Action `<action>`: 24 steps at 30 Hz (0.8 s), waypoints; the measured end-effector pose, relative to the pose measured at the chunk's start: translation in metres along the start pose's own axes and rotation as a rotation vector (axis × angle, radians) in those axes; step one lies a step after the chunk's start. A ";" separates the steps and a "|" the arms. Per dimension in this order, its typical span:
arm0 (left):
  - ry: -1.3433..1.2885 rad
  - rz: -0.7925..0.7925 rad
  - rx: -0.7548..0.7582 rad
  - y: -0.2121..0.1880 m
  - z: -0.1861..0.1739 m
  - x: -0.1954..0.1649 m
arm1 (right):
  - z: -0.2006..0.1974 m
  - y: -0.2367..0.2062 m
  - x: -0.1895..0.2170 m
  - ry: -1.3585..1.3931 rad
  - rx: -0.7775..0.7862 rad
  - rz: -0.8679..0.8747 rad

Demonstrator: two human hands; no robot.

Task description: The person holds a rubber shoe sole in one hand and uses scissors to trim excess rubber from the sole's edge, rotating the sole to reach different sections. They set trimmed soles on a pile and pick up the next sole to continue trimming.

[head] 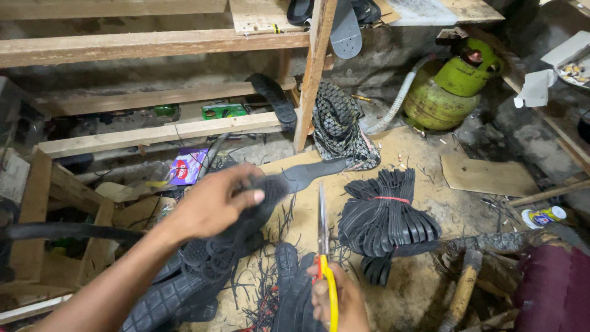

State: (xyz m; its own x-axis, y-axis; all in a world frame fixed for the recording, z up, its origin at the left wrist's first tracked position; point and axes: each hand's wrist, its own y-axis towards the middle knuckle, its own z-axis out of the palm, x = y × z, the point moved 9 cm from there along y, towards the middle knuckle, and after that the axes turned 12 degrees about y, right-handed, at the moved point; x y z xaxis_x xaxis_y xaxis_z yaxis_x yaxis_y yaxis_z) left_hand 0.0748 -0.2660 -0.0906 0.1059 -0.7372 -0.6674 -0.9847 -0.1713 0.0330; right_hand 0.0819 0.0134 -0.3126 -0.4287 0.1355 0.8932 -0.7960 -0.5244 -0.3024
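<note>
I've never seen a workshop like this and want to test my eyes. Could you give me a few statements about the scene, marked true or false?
1. The right hand holds yellow-handled scissors. True.
2. The left hand grips a flat black rubber sole. True.
3. The bundle of black rubber soles is tied with a blue band. False: the band is red.
4. The green gas cylinder stands beside the left hand. False: it sits far off, at the upper right.
5. The scissor blades point downward. False: they point up.
</note>
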 end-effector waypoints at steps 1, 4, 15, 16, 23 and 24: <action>-0.100 -0.119 -0.115 0.001 -0.006 0.013 | -0.001 0.001 0.002 -0.025 -0.045 -0.029; -0.692 -0.336 -0.375 -0.006 -0.019 0.046 | 0.004 0.001 -0.002 0.078 -0.094 0.020; -1.209 -0.326 0.184 -0.029 0.062 -0.002 | 0.061 0.002 -0.046 0.348 0.183 0.093; -1.203 -0.332 0.188 -0.029 0.062 -0.004 | 0.066 0.008 -0.056 0.398 0.207 0.194; -1.146 -0.301 0.204 -0.031 0.055 -0.017 | 0.082 -0.021 -0.023 0.288 0.306 -0.055; -1.122 -0.313 0.203 -0.032 0.053 -0.016 | 0.079 -0.028 -0.018 0.202 0.269 -0.101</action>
State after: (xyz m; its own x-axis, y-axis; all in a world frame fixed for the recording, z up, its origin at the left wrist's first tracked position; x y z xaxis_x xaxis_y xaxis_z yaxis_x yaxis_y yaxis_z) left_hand 0.0967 -0.2142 -0.1210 0.2647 0.3226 -0.9088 -0.9523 -0.0612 -0.2991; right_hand 0.1456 -0.0407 -0.2935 -0.4509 0.3472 0.8223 -0.7092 -0.6988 -0.0939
